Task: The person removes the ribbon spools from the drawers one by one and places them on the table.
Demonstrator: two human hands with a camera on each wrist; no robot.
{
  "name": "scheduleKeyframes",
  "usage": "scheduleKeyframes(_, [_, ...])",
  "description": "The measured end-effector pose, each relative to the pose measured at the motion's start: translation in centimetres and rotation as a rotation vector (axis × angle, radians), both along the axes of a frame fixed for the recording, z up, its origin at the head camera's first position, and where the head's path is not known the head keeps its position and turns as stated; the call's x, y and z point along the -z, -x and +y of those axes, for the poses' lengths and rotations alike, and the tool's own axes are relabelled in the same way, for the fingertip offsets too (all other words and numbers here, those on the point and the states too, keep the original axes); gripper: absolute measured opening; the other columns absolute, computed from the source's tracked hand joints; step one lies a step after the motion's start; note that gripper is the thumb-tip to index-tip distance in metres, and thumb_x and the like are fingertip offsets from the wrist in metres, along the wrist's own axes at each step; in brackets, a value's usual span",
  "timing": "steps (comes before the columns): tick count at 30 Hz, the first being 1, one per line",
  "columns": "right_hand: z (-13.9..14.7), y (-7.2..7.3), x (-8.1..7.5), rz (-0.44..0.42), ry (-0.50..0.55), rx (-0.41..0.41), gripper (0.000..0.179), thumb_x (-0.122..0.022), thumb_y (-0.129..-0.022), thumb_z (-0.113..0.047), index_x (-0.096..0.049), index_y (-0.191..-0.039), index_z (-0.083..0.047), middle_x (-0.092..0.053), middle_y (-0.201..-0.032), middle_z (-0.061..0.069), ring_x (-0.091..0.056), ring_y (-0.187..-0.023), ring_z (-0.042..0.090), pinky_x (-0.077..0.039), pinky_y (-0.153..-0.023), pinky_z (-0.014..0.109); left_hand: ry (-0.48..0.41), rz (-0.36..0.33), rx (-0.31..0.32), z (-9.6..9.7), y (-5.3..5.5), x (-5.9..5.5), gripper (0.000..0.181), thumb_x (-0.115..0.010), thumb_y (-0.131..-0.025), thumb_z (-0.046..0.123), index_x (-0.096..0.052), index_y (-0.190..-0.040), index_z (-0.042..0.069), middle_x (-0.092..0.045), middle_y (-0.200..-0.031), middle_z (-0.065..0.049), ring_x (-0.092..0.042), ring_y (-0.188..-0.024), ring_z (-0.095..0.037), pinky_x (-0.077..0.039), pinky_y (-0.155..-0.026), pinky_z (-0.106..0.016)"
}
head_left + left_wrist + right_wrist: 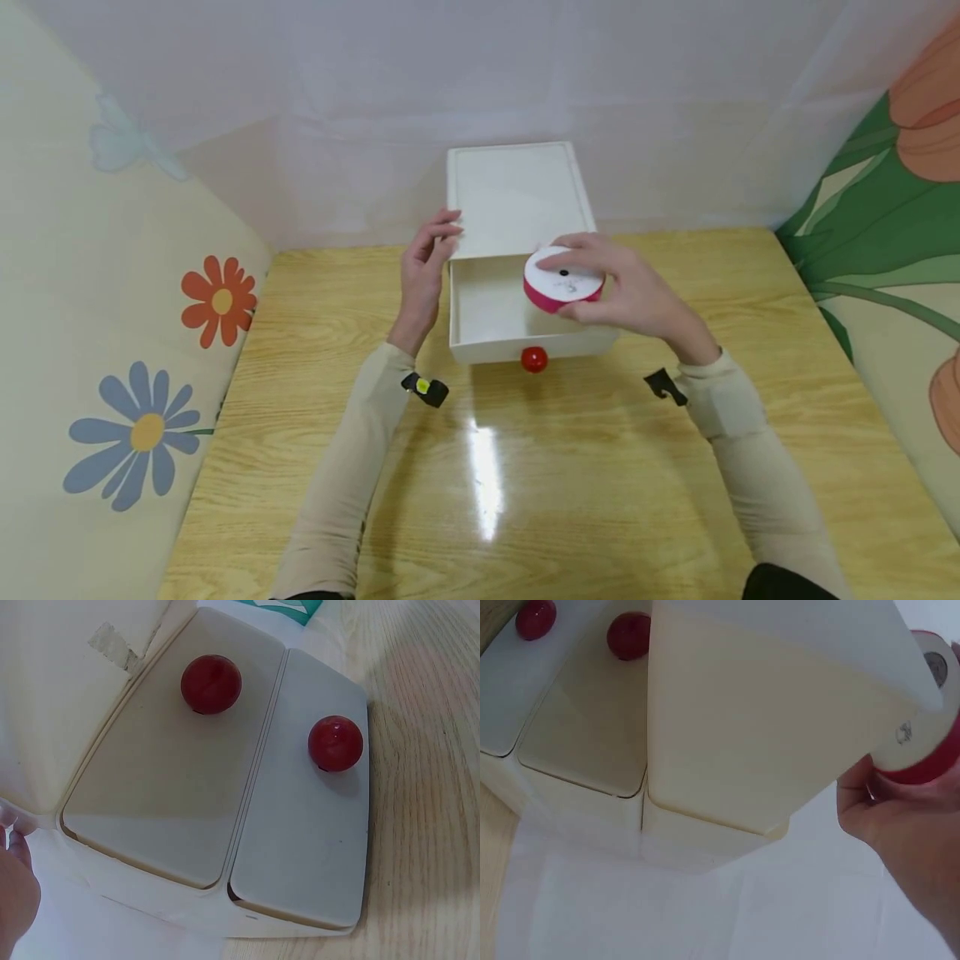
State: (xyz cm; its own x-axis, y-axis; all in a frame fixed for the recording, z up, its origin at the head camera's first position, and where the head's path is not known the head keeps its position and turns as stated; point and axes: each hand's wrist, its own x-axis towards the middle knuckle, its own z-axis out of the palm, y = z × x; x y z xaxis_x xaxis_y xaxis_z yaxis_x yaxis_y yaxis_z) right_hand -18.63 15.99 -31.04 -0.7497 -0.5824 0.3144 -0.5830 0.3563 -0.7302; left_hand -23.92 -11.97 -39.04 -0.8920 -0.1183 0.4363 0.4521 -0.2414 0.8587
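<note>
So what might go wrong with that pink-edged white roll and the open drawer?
The roll could slip, since only the right hand holds it. It might bump the open drawer beneath it. And pressing on that pulled-out drawer could perhaps tip the cabinet.

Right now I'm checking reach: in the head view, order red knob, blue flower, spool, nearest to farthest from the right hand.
1. Spool, held in the right hand
2. Red knob, on the drawer
3. Blue flower, left wall
</note>
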Motion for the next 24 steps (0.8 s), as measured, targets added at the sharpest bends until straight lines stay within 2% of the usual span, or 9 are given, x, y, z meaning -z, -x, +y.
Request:
scheduleKeyframes(4, [0.4,-0.1,0.0,0.074,0.052,0.063,0.045,-0.078,-0.083,-0.008,-0.072,-0.127,-0.006,-0.059,-0.141,0.016,-0.056,-0.116,0.03,-0.053,-0.081,0.033,0.002,0.001,0.001,0.0,0.0,0.1,0.029,-0.058,-0.096,-0.001,-0.074,-0.095,0.022,-0.067,-0.129,0.0,-0.045,-0.143,-0.023,-0.027,-0.123,-0.032])
scheduleKeyframes(10, [1.2,0.0,-0.1,0.175,0.076,0.157,0.045,-0.081,-0.081,-0.011,-0.073,-0.126,-0.007,-0.061,-0.139,0.016,-0.055,-0.12,0.029,-0.05,-0.085,0.042,0.003,-0.017,-0.006,0.0,-0.1,-0.1,0.028,-0.058,-0.096,-0.001,-0.074,-0.095,0.022,-0.067,-0.131,-0.002,-0.045,-0.143,-0.022,-0.028,-0.122,-0.031])
scheduleKeyframes(16, [2.4,0.1,0.0,0.226,0.09,0.24,0.047,-0.084,-0.078,-0.007,-0.074,-0.124,-0.005,-0.062,-0.136,0.017,-0.054,-0.119,0.029,-0.046,-0.087,0.04,-0.001,-0.003,-0.005,0.0,-0.1,-0.1,0.026,-0.059,-0.096,0.0,-0.074,-0.095,0.021,-0.067,-0.13,-0.002,-0.045,-0.143,-0.023,-0.028,-0.122,-0.032])
scheduleKeyframes(24, [3.9,0.2,0.6,0.249,0.056,0.355,0.049,-0.085,-0.076,-0.007,-0.074,-0.124,-0.004,-0.061,-0.138,0.017,-0.053,-0.122,0.032,-0.046,-0.088,0.042,-0.004,-0.009,-0.006,0.0,-0.1,-0.2,0.027,-0.058,-0.097,-0.001,-0.074,-0.095,0.021,-0.067,-0.131,-0.003,-0.045,-0.143,-0.023,-0.028,-0.122,-0.031])
